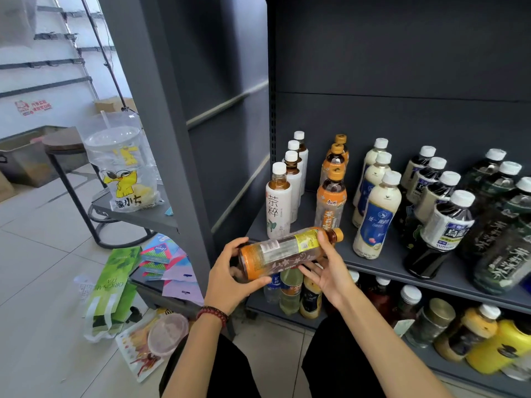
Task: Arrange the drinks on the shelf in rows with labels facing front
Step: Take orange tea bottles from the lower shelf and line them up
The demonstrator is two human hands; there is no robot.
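Head view: left hand (227, 271) holds the base end of the orange-capped tea bottle (287, 251) and right hand (327, 268) the neck end, each grip clamped on it. The bottle is held just before the shelf (385, 271) front edge, long axis near level, cap pointing right. Step judged: checking label. Next: upend it, label forward, at the front of the orange-capped row (330, 202).

Clear plastic bag w/ lidded cup & yellow duck print (123, 168) at 10 o'clock, on grey ledge (143, 218). Round dark-topped metal stool (64, 142) at its 9. Green paper carrier bag (115, 282) at 8 o'clock on pale tiled floor (34, 254); blue-pink packets (156, 258) at its 3; clear round plastic tub (168, 333) at 7.
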